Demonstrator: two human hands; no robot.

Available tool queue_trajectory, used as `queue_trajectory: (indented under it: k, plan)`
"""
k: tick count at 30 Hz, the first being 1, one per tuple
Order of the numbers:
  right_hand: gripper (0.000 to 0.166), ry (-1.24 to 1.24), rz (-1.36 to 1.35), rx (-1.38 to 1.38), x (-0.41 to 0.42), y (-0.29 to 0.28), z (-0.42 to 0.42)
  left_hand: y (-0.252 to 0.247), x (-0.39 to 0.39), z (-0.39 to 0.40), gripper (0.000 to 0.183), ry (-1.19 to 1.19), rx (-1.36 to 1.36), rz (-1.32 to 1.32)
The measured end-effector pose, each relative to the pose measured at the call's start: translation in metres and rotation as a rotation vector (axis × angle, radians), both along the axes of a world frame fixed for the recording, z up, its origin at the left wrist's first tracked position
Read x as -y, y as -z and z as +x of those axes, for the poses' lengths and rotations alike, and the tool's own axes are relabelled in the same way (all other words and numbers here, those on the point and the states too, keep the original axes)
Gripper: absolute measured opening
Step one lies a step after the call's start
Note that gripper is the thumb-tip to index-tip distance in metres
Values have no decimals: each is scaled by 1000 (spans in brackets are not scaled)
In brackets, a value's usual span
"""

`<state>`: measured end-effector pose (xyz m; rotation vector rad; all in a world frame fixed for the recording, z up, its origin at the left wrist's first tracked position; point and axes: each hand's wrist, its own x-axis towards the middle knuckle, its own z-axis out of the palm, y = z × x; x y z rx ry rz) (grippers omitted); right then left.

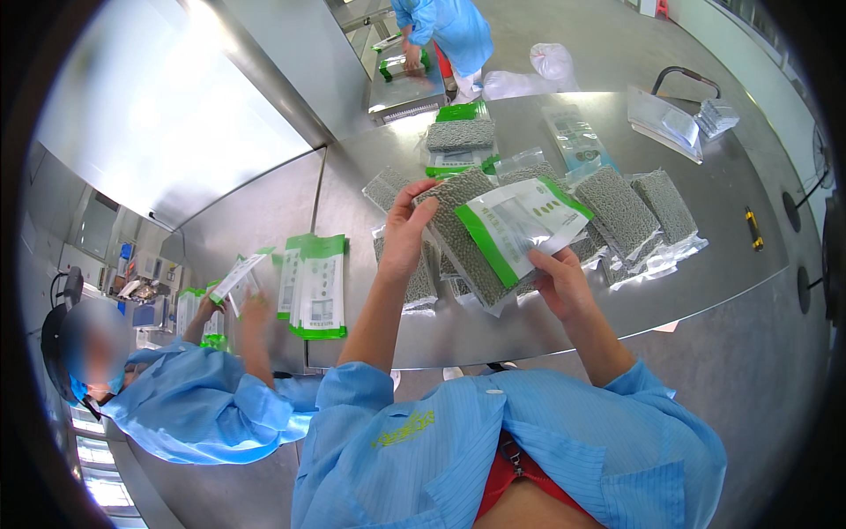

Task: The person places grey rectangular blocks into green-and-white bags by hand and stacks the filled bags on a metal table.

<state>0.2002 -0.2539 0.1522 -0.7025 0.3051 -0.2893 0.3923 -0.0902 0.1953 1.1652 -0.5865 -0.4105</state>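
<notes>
My left hand grips the upper left end of a vacuum-packed brick of small greenish-grey beans, held tilted above the steel table. In my right hand is a white pouch with green bands, pinched at its lower edge. The pouch overlaps the brick's right side and bears printing and a clear window; its contents I cannot tell. Under and beside my hands lie several more packed bricks, among them a right-hand one stacked on others. Another brick rests on green-and-white pouches at the back.
Green-and-white pouches lie to the left, beside a co-worker handling a pouch. Another person works at a far steel bench. On the steel table are a yellow-black cutter knife, papers and a blue-white pouch.
</notes>
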Motion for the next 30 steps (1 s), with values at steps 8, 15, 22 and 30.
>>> queue_trajectory:
  k: [8,15,22,30]
  plan:
    - [38,-36,78,139,-47,-19,-17,-24,-19,-62,52,-13,-291,-319]
    - [32,-94,89,85,-61,-25,-32,-18,-41,-66,31,-26,-427,-131]
    - [27,54,85,8,-25,-31,-35,-7,-89,-64,50,-76,-497,-144]
    - [29,154,-124,8,-3,-42,0,7,-105,-110,64,-135,-434,-135]
